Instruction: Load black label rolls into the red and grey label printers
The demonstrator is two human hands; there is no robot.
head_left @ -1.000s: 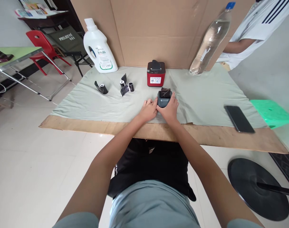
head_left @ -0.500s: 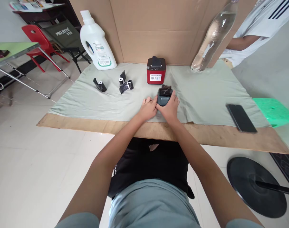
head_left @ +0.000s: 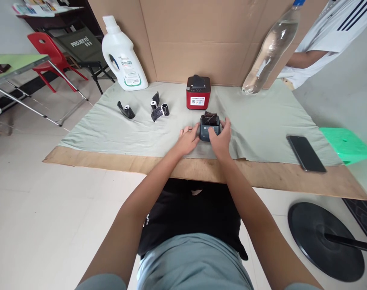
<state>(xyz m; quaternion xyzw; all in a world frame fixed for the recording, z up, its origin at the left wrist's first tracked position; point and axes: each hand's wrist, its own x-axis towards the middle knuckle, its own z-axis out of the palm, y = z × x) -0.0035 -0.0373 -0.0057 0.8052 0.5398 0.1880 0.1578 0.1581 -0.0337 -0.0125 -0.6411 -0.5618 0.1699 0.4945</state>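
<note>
A small dark grey portable printer (head_left: 205, 133) lies on the cloth, with a strip of black paper standing up from its top slot. My left hand (head_left: 187, 140) steadies its left side, index finger and thumb against the casing and the other fingers partly curled. Around the right side is my right hand (head_left: 221, 141), its thumb on the front of the top face and its fingers along the far right edge. Just behind stands a red and black box-shaped printer (head_left: 198, 96) with a white label on its front.
Several black paper rolls (head_left: 129, 112) lie to the left. A white detergent bottle (head_left: 124, 60) and a clear bottle (head_left: 272, 52) stand before the cardboard (head_left: 201, 40). A phone (head_left: 306, 153) lies at the right edge. Behind it are a green stool (head_left: 346, 145) and a person in white (head_left: 328, 44).
My right thumb has moved from the printer's front left corner up onto its top face, uncovering more of the front. My left hand stays at the left side.
</note>
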